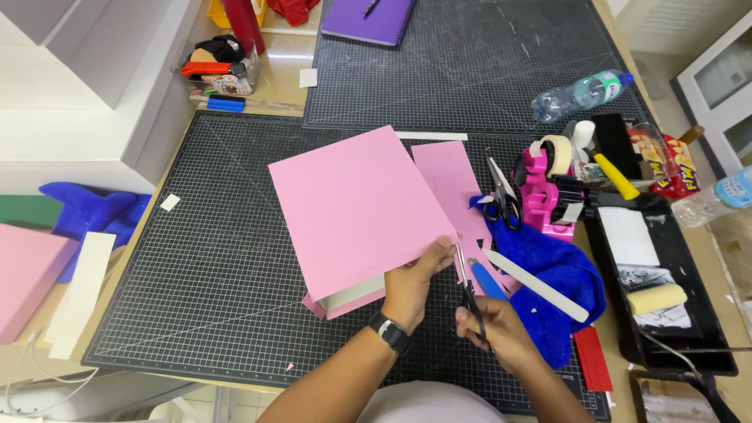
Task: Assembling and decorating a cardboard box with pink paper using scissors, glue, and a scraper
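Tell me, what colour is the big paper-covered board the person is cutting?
Pink: the board shows best in the head view, left hand steadying it, right hand holding scissors.

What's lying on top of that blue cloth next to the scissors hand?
On the blue cloth lie a long white flat tool and a blue-handled tool. A second pair of scissors rests at its upper edge. The right hand covers part of the cloth; whatever lies beneath is hidden.

A wooden surface [286, 86] carries two dark gridded cutting mats: one near [211, 274], one far [470, 63]. On the near mat lie a pink box [352, 211], pink paper [450, 176] and a blue cloth [560, 270]; a black tray [666, 266] lies right, a purple notebook [368, 19] far.
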